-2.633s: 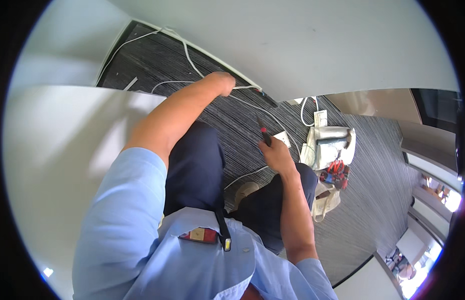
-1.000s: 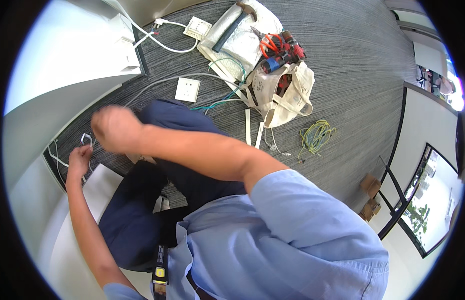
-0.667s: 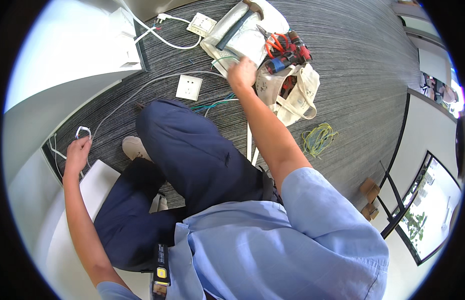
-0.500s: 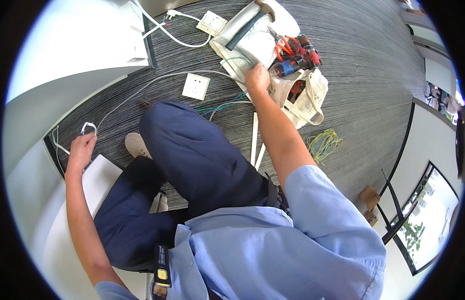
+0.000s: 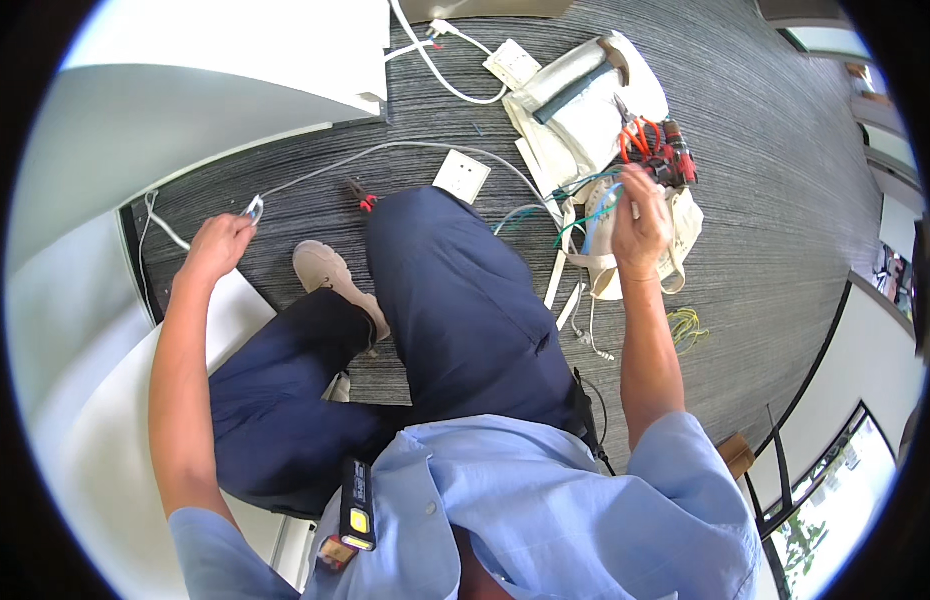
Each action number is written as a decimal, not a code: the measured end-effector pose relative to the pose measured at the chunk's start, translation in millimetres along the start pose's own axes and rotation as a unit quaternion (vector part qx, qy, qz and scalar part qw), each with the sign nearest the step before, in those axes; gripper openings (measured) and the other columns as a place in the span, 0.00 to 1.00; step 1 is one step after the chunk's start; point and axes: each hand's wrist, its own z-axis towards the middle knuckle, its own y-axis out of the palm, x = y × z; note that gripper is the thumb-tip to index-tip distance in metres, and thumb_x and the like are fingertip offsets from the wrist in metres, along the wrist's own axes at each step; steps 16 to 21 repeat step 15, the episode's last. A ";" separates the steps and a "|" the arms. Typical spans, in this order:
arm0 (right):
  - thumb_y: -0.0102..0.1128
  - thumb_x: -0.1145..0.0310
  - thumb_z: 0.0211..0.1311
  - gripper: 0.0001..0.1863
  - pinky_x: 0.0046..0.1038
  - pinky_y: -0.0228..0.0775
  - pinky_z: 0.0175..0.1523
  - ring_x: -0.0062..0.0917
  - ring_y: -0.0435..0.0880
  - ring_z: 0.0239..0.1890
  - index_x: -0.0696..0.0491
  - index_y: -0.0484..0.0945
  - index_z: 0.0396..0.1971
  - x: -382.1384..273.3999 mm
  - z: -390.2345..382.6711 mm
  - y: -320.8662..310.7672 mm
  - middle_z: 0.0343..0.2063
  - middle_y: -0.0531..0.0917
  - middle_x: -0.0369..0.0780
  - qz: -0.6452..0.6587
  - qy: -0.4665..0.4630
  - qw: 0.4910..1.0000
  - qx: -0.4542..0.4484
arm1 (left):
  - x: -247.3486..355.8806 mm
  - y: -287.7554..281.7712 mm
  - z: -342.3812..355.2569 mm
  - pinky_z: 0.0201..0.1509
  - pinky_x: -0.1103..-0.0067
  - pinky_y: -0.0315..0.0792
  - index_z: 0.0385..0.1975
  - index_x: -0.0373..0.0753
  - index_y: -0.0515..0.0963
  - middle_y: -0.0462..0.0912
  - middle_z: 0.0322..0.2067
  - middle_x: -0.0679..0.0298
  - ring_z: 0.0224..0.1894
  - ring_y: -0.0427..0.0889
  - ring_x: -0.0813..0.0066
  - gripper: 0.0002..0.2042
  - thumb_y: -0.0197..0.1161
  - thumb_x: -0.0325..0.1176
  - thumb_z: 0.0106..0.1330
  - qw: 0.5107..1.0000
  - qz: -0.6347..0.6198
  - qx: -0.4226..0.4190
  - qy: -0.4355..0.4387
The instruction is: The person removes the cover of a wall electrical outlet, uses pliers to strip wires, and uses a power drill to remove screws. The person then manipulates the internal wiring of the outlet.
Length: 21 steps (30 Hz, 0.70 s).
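At the left, my left hand point(image 5: 220, 245) is closed on the end of a pale grey cable point(image 5: 385, 145) that runs over the carpet toward the right. A small white piece point(image 5: 255, 207) sticks up from its fingers; its kind cannot be made out. My right hand point(image 5: 643, 225) is closed on several thin blue and green wires point(image 5: 597, 205), held above a cream canvas bag point(image 5: 688, 222). A white socket plate point(image 5: 462, 178) lies between my hands, beyond my knee. Beside that knee are red-handled pliers point(image 5: 365, 197).
Past my right hand lie a hammer point(image 5: 577, 92) on a white plastic package point(image 5: 630, 85), orange-handled pliers point(image 5: 640, 135) and a red-and-black power drill point(image 5: 678, 160). A second socket plate point(image 5: 512, 64) has a white cable. Yellow-green wire point(image 5: 688, 330) lies coiled at right. White furniture point(image 5: 235, 90) stands at left.
My right hand has raised the blue and green wires from beside the package to above the canvas bag. The whole view has shifted, and the red-handled pliers by my knee now show more fully.
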 end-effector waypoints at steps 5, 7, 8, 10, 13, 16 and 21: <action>0.65 0.85 0.63 0.12 0.33 0.82 0.59 0.36 0.91 0.52 0.60 0.87 0.45 1.1 42.9 -10.8 0.46 0.91 0.46 0.111 0.117 0.968 0.191 | 8.3 -6.5 11.4 0.50 0.55 0.77 0.39 0.35 0.86 0.86 0.34 0.45 0.43 0.85 0.42 0.12 0.59 0.37 0.72 0.999 0.042 -0.002 0.003; 0.65 0.85 0.63 0.12 0.31 0.83 0.57 0.34 0.91 0.51 0.59 0.87 0.45 3.4 62.0 -19.8 0.46 0.91 0.45 -0.007 -0.050 0.999 0.020 | 9.0 -5.9 15.0 0.52 0.54 0.77 0.39 0.37 0.86 0.87 0.35 0.46 0.44 0.85 0.42 0.12 0.59 0.38 0.72 0.998 0.056 -0.019 0.002; 0.65 0.84 0.63 0.12 0.31 0.83 0.57 0.33 0.92 0.51 0.59 0.88 0.45 3.3 65.7 -21.2 0.46 0.91 0.45 -0.073 -0.101 0.987 -0.097 | 9.1 -6.0 14.3 0.52 0.54 0.77 0.40 0.38 0.87 0.87 0.36 0.47 0.44 0.85 0.43 0.12 0.59 0.38 0.72 0.998 0.050 -0.024 -0.005; 0.65 0.83 0.65 0.13 0.30 0.84 0.56 0.33 0.92 0.50 0.56 0.89 0.47 17.4 98.4 -16.6 0.47 0.91 0.45 -0.190 -0.017 0.972 0.135 | 10.7 -3.8 14.2 0.52 0.55 0.77 0.40 0.39 0.87 0.87 0.36 0.47 0.45 0.85 0.43 0.12 0.59 0.38 0.72 0.998 0.039 -0.042 -0.032; 0.62 0.86 0.67 0.14 0.33 0.81 0.62 0.34 0.89 0.56 0.58 0.88 0.49 23.2 148.3 -22.9 0.52 0.90 0.45 0.069 -0.059 0.958 0.273 | 7.7 0.2 11.4 0.53 0.56 0.78 0.42 0.40 0.87 0.88 0.37 0.48 0.46 0.86 0.44 0.12 0.59 0.38 0.73 0.998 0.041 -0.038 -0.035; 0.62 0.87 0.67 0.15 0.33 0.80 0.64 0.34 0.88 0.58 0.58 0.88 0.49 8.9 154.5 -18.5 0.53 0.89 0.45 0.003 -0.122 0.964 0.238 | 7.2 -1.6 14.5 0.53 0.57 0.78 0.44 0.43 0.88 0.88 0.37 0.48 0.46 0.86 0.45 0.12 0.60 0.39 0.73 0.997 0.051 -0.047 -0.030; 0.62 0.87 0.67 0.15 0.33 0.80 0.64 0.34 0.88 0.58 0.58 0.88 0.49 8.9 154.5 -18.5 0.53 0.89 0.45 0.003 -0.122 0.964 0.238 | 7.2 -1.6 14.5 0.53 0.57 0.78 0.44 0.43 0.88 0.88 0.37 0.48 0.46 0.86 0.45 0.12 0.60 0.39 0.73 0.997 0.051 -0.047 -0.030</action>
